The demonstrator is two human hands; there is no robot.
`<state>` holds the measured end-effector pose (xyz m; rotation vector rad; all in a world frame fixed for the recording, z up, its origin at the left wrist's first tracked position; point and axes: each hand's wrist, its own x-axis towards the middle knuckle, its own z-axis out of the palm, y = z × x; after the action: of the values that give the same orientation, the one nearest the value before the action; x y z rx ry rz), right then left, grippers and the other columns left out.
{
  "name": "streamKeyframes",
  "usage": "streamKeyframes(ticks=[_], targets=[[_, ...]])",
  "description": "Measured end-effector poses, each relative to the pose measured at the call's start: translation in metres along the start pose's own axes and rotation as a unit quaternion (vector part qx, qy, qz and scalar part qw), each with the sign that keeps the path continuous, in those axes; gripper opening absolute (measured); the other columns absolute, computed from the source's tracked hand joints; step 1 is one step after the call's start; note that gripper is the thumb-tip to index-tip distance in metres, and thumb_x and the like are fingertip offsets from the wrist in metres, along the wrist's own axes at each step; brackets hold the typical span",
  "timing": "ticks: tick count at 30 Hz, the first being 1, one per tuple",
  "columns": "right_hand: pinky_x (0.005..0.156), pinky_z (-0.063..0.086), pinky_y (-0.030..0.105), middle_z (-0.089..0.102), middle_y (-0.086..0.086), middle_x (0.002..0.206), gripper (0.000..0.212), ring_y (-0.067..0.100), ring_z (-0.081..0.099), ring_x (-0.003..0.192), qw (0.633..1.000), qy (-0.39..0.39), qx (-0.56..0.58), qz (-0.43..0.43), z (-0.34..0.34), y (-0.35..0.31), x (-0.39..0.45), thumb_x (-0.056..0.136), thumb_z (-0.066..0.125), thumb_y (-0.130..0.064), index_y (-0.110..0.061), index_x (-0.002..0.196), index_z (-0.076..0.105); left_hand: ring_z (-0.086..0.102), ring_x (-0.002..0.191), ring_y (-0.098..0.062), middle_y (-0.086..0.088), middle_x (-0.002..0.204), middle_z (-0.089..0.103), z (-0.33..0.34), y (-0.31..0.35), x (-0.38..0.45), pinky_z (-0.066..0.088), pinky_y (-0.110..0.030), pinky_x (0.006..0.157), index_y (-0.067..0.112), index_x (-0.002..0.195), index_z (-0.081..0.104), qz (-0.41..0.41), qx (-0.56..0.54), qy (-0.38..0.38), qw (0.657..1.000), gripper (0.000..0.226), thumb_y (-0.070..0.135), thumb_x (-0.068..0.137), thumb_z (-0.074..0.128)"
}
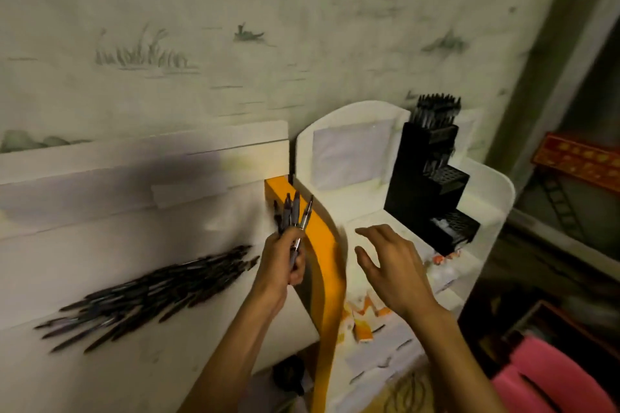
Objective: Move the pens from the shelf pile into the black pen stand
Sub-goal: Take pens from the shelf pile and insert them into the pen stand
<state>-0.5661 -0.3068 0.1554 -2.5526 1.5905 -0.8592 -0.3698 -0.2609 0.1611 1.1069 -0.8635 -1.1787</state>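
White shelf (100, 228) holds pen pile (147, 292); patterned wallpaper (235, 10) behind

A white shelf (141, 245) on the left carries a loose pile of dark pens (147, 292), lying slantwise. Beside it, past an orange divider (322, 245), a white unit (369, 208) carries a black stepped pen stand (426, 188), its top tier filled with pens.
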Motion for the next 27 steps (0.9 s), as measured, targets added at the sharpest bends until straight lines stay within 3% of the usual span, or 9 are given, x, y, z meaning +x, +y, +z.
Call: streamKeyframes(ticks=[4,8,14,21,24,27], targets=[[0.093,0.051,0.035,0.057,-0.003,0.132,0.035,0.018,0.060,0.111,1.000,0.002,-0.003,0.023,-0.030,0.070,-0.016,0.097,0.053,-0.037,-0.028,0.130,0.057,0.026,0.034,-0.012,0.000,0.045,0.037,0.075,-0.017,0.007,0.018,-0.021,0.041,0.012,0.059,0.045,-0.009,0.016,-0.023,1.000,0.040,0.018,0.096,0.060],[0.090,0.049,0.033,0.058,-0.004,0.131,0.034,0.017,0.063,0.103,0.999,-0.005,-0.019,0.043,-0.055,0.134,-0.021,0.097,0.053,-0.039,-0.030,0.130,0.057,0.029,0.037,-0.010,0.000,0.052,0.040,0.140,-0.035,0.015,0.021,-0.022,0.039,0.011,0.070,0.051,0.004,0.036,-0.067,0.997,0.029,0.019,0.095,0.065],[0.086,0.052,0.033,0.061,-0.005,0.125,0.033,0.016,0.062,0.101,0.999,-0.009,-0.027,0.042,-0.079,0.211,-0.016,0.095,0.054,-0.037,-0.029,0.128,0.058,0.029,0.042,-0.013,-0.003,0.055,0.041,0.211,-0.052,0.039,0.022,-0.024,0.041,0.010,0.077,0.056,-0.005,0.035,-0.014,0.999,0.019,0.014,0.093,0.065],[0.090,0.050,0.034,0.061,-0.001,0.126,0.034,0.021,0.063,0.105,0.999,-0.015,-0.012,0.045,-0.079,0.277,0.024,0.095,0.055,-0.033,-0.025,0.128,0.060,0.030,0.043,-0.014,-0.006,0.058,0.041,0.260,-0.069,0.092,0.024,-0.025,0.043,0.006,0.076,0.055,-0.001,0.060,-0.005,0.998,0.018,0.010,0.092,0.061],[0.094,0.049,0.033,0.061,-0.003,0.126,0.034,0.019,0.061,0.106,0.999,-0.020,-0.001,0.039,-0.072,0.304,0.049,0.096,0.055,-0.034,-0.027,0.129,0.058,0.036,0.045,-0.012,0.004,0.052,0.051,0.277,-0.074,0.124,0.029,-0.024,0.043,0.007,0.089,0.066,0.019,0.078,0.008,0.997,0.008,0.014,0.092,0.068],[0.095,0.049,0.035,0.059,-0.002,0.129,0.036,0.019,0.061,0.108,0.999,-0.024,0.008,0.026,-0.061,0.332,0.080,0.096,0.055,-0.034,-0.028,0.132,0.055,0.039,0.045,-0.011,0.005,0.054,0.058,0.290,-0.081,0.157,0.033,-0.021,0.043,0.006,0.099,0.071,0.040,0.066,0.035,0.996,0.013,0.017,0.091,0.071]])
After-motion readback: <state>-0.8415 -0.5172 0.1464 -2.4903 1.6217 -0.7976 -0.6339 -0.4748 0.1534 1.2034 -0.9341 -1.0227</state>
